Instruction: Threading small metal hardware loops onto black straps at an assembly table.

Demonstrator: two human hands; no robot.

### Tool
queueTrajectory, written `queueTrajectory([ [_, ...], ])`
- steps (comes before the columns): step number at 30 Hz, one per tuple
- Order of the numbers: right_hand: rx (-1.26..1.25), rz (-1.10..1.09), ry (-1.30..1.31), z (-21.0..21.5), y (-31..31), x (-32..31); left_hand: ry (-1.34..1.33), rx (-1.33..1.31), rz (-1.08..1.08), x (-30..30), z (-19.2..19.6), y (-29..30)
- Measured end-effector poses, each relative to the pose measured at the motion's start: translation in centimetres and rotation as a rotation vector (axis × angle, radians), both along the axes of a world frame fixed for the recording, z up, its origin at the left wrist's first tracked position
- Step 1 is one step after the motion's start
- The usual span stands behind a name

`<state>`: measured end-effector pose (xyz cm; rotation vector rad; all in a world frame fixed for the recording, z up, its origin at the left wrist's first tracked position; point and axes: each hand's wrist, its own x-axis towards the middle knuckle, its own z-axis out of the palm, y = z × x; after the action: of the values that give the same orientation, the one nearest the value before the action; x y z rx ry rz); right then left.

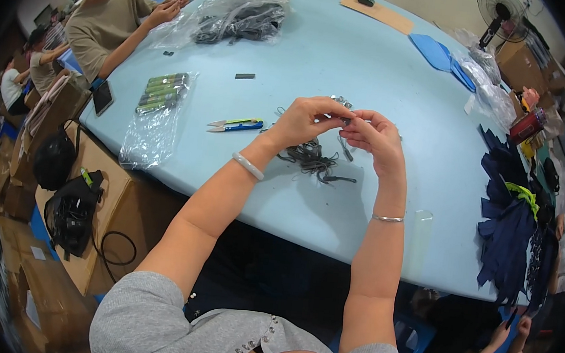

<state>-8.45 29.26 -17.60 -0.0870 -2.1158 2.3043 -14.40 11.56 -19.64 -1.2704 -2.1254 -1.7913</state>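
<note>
My left hand and my right hand meet above the pale blue table. Fingertips of both are pinched on a small dark cord piece, mostly hidden by the fingers. A short dark end dangles beside my right fingers. Under the hands lies a tangled heap of dark grey cords, one with a thicker tip pointing right. Left of the heap rests a pair of thread snips with blue and yellow handles.
A clear bag with green bundles and a phone lie at left. Farther back are a bag of dark items and a seated co-worker. Navy strips cover the right edge, near a dark red can.
</note>
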Motion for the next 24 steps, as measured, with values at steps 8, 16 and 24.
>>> queueTrajectory([
  [8, 0.082, 0.022, 0.017, -0.1, 0.2, 0.1, -0.005, -0.06, -0.012, 0.0, 0.2, -0.2],
  [16, 0.09, -0.193, 0.204, -0.5, -1.2, -0.3, -0.043, -0.143, 0.073, 0.0, 0.0, 0.1],
  [24, 0.113, -0.455, 0.496, -0.7, -2.6, -0.7, -0.017, -0.018, 0.059, -0.1, -0.1, 1.2],
])
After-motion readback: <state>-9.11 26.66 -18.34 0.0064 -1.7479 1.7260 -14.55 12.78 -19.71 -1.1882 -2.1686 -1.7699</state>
